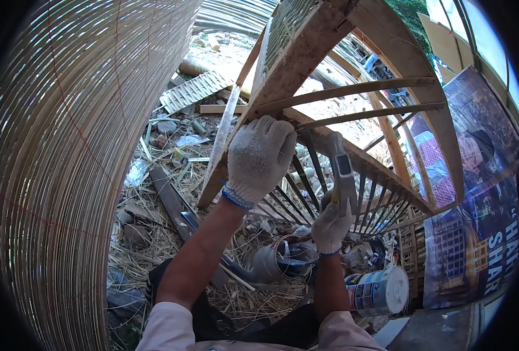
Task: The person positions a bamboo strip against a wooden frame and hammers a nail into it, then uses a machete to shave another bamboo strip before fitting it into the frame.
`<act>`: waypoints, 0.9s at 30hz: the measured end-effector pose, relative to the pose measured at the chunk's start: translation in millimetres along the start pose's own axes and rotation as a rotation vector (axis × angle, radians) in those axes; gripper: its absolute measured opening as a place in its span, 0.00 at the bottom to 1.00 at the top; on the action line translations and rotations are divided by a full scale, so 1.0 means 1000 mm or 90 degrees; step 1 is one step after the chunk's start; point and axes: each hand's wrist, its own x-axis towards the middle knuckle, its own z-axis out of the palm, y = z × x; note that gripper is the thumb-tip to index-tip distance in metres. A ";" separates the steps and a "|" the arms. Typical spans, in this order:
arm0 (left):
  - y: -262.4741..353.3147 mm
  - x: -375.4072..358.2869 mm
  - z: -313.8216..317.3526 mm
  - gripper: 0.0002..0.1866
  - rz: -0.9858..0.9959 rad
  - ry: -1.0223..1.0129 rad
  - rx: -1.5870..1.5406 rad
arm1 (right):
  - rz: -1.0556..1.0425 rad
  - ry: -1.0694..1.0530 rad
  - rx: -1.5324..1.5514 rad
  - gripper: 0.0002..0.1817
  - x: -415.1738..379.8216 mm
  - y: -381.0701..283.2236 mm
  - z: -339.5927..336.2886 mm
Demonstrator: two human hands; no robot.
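A wooden frame (312, 52) with slats stands tilted in front of me. My left hand (258, 155), in a knitted glove with a blue cuff, is closed at the frame's corner; what its fingers grip is hidden. Wrapped round the handle of a hammer (342, 164) is my gloved right hand (333, 225), to the right of the left one. The hammer's head is up, close to the lower beam of the frame. Thin dark slats (306, 181) run below that beam, behind the hammer.
A large bamboo blind (55, 175) hangs at the left. Below lie straw, rubble and a dark plank (172, 202). A bucket (268, 263) and a paint can (382, 291) stand near my knees. A printed banner (476, 234) is at the right.
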 end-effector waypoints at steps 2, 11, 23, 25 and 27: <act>0.000 -0.001 0.000 0.07 0.006 -0.003 0.017 | -0.009 -0.004 -0.007 0.27 0.000 0.000 0.001; 0.005 0.000 -0.001 0.07 -0.026 -0.032 0.050 | 0.028 -0.004 0.019 0.28 -0.002 -0.005 0.005; 0.001 -0.001 0.000 0.06 -0.020 -0.043 0.041 | -0.013 0.033 0.066 0.32 -0.001 -0.026 0.004; 0.002 0.001 -0.001 0.07 -0.014 -0.042 0.053 | -0.057 0.057 0.045 0.32 -0.003 -0.005 0.014; 0.003 -0.002 0.000 0.07 -0.017 -0.052 0.049 | 0.010 -0.002 -0.041 0.32 0.004 -0.006 0.022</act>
